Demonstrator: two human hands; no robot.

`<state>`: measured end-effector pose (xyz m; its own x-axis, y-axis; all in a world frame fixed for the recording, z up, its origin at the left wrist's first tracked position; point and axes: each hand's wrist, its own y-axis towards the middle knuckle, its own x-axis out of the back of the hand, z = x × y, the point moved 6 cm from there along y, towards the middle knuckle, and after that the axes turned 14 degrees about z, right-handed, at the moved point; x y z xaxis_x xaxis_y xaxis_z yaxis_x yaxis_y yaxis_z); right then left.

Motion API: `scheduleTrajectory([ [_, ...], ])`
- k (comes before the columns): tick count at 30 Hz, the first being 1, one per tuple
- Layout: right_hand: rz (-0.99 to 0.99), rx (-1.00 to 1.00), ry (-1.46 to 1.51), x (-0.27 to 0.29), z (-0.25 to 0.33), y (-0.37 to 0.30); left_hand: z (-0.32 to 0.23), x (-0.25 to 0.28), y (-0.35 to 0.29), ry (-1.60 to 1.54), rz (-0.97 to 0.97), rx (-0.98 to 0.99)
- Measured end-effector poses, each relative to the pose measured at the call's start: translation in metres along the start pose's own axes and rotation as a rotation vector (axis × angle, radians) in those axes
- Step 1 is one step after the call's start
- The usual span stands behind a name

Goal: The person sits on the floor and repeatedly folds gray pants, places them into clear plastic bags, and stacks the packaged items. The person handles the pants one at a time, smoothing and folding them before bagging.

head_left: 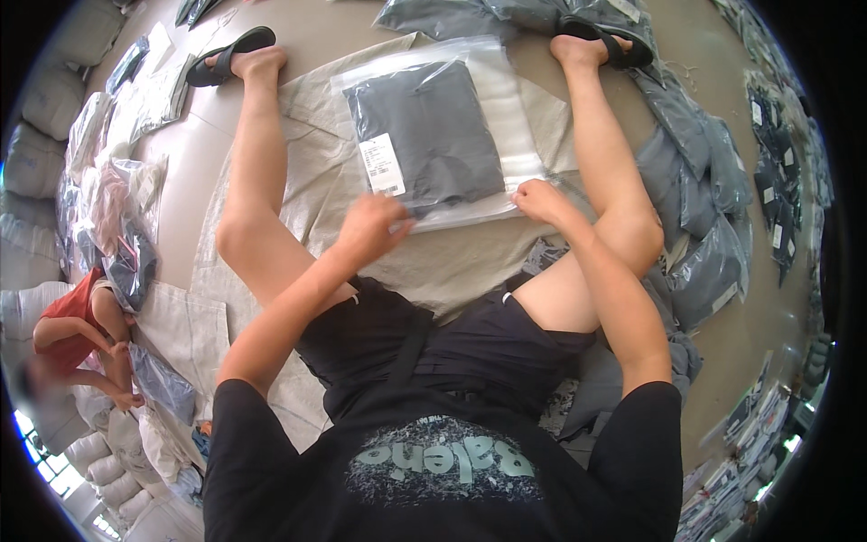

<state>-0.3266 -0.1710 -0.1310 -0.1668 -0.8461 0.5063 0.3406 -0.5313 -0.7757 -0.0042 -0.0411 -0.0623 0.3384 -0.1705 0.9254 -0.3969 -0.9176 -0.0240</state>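
Note:
A clear plastic bag (519, 135) lies flat between my spread legs with a folded dark grey garment (433, 126) inside. A white printed label (381, 164) shows near the garment's left edge. My right hand (539, 200) is closed, pinching the bag's near right corner between thumb and fingers. At the near left edge of the bag is my left hand (373, 226), slightly blurred, its fingers curled and closed on the plastic rim. The bag's near edge runs between both hands, and their fingertips partly cover it.
A beige cloth sheet (316, 135) lies under the bag. Bagged grey garments (691, 181) pile up on the right, more bagged clothes (117, 199) on the left. Another person in a red top (72, 316) sits at the far left, beside large white sacks (36, 190).

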Motion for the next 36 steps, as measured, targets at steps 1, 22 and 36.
scheduleTrajectory([
  [1,0.001,-0.002,-0.029,0.000,0.002,-0.001,0.012,0.017,0.005,-0.092,-0.168,0.006],
  [22,0.185,0.488,1.128,0.030,0.101,-0.051,0.071,0.083,0.051,-1.681,0.042,0.342],
  [36,-1.242,0.639,1.182,0.237,-0.044,-0.234,0.080,0.026,0.065,-1.545,0.237,0.426],
])
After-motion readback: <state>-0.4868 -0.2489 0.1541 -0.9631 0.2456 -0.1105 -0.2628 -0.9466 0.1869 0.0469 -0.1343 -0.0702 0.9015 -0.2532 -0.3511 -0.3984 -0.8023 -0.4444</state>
